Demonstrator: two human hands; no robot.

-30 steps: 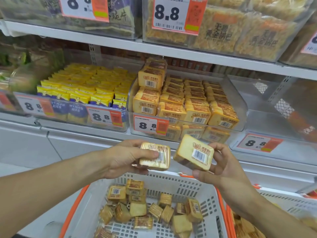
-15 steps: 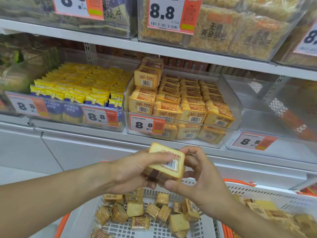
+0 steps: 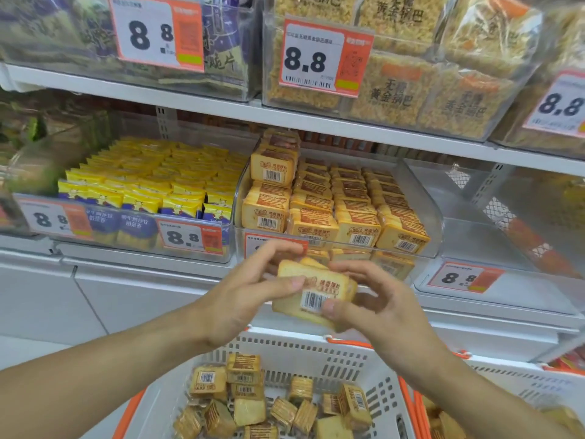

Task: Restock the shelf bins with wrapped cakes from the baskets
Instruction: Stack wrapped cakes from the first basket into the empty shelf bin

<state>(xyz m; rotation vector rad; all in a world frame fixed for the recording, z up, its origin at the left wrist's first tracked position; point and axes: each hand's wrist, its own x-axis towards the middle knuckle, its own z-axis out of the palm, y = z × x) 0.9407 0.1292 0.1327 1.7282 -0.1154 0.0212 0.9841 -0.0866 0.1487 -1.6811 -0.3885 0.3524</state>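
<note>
At frame centre, below the clear cake bin (image 3: 421, 198), the left hand (image 3: 240, 299) and right hand (image 3: 376, 308) pinch stacked wrapped cakes (image 3: 311, 294), fingers clamped on their edges; they look light, soft and slippery-wrapped, best gripped by the sides.

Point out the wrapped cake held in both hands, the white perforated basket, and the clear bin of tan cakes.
wrapped cake (image 3: 311, 288): head view, printed front.
white perforated plastic basket (image 3: 319, 359): head view, back wall.
clear plastic bin of tan cakes (image 3: 425, 198): head view, right wall.
</note>
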